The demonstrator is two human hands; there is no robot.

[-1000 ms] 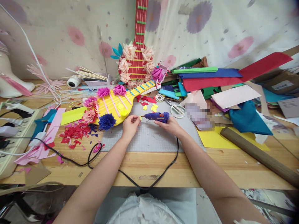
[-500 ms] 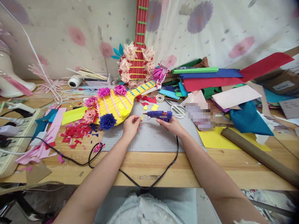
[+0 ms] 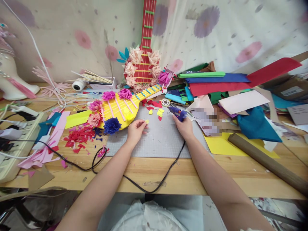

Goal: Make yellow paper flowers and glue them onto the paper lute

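Note:
My left hand (image 3: 136,131) pinches a small yellow paper petal (image 3: 147,122) above the grey cutting mat (image 3: 154,146). Over the mat's right side, my right hand (image 3: 184,127) is wrapped around a blue hot glue gun (image 3: 177,113), whose nozzle points away to the upper left. A black cord (image 3: 168,175) trails from it across the table. Left of my left hand lies a yellow paper lute (image 3: 115,110) with pink flowers and a dark blue flower (image 3: 112,125). Loose yellow petals (image 3: 160,112) rest on the mat between the hands and the back.
A red lute with pale flowers (image 3: 142,69) stands against the curtain. Coloured paper (image 3: 216,85) is piled at the right, beside a brown roll (image 3: 264,163). Red scraps (image 3: 78,136) and a power strip (image 3: 24,144) lie at the left. Scissors are partly hidden behind my right hand.
My right hand has moved right with the glue gun, and its nozzle has swung away from the petal. My left hand keeps the petal in nearly the same place.

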